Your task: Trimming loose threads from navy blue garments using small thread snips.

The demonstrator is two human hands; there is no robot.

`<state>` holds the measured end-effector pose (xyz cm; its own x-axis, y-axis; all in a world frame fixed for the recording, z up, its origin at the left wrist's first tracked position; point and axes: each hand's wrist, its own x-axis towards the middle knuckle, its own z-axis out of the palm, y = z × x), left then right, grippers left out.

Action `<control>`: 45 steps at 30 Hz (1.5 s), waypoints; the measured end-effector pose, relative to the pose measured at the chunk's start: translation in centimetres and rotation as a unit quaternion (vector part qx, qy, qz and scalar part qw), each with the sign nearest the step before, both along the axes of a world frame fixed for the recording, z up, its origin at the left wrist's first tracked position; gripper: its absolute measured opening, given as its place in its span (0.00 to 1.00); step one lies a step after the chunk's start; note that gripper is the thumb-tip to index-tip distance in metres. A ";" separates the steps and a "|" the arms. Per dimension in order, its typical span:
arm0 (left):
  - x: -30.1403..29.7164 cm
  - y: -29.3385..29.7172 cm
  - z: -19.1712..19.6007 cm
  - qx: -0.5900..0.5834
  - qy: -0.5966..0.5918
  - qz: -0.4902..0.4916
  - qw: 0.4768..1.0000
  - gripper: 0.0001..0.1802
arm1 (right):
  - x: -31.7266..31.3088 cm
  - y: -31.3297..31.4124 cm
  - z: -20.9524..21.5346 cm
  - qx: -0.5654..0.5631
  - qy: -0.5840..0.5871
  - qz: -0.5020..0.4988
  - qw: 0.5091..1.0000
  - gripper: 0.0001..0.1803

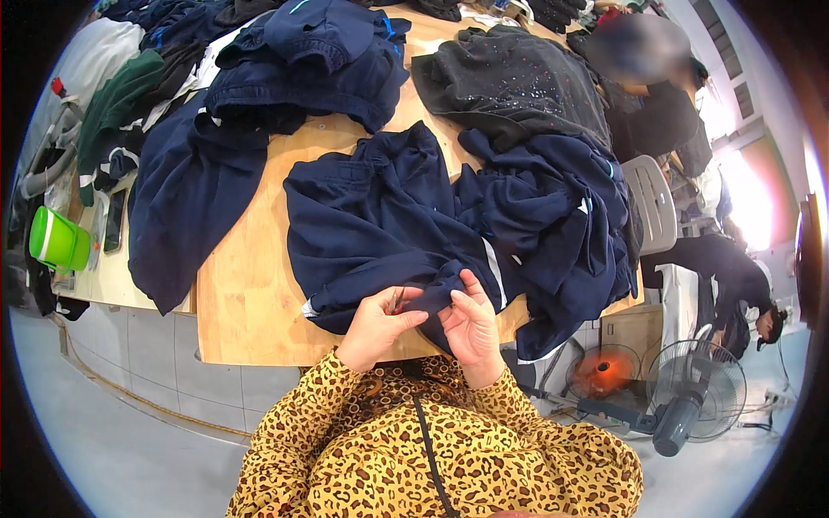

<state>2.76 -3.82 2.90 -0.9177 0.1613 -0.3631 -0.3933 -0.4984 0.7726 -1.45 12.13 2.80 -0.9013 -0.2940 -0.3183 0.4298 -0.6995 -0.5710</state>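
Note:
Navy trousers (363,207) with a gathered waistband and white piping lie spread at the front of the wooden table. My left hand (380,326) is closed at their near edge, with a small dark metal tool that looks like thread snips (395,299) sticking up between thumb and fingers. Beside it, my right hand (471,324) pinches a folded bit of the same navy cloth between thumb and fingers, palm turned partly up. The cloth stretches between both hands. The snips' lower part is hidden in my left hand.
More navy garments (553,207) are heaped at the right, and a navy pile (302,78) stands at the far left. Behind lies a dark speckled garment (518,78). A green bucket (60,240) is at the left; fans (695,388) stand right. Two other people are at the right.

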 end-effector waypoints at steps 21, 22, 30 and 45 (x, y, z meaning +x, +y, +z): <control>0.4 -1.3 -0.5 -0.008 -0.058 0.105 0.993 0.06 | -0.3 -2.6 1.0 0.113 -0.035 -0.043 0.992 0.31; 0.3 -1.4 -0.4 -0.009 -0.059 0.105 0.993 0.06 | -0.4 -2.6 1.1 0.111 -0.037 -0.033 0.993 0.32; 0.1 -1.9 -0.4 -0.404 0.248 0.159 0.866 0.09 | -0.5 -2.3 1.3 0.126 0.003 0.021 0.992 0.41; -0.4 -1.5 0.2 -0.392 0.236 0.104 0.883 0.18 | -0.8 -3.4 1.7 0.115 0.009 -0.019 0.993 0.38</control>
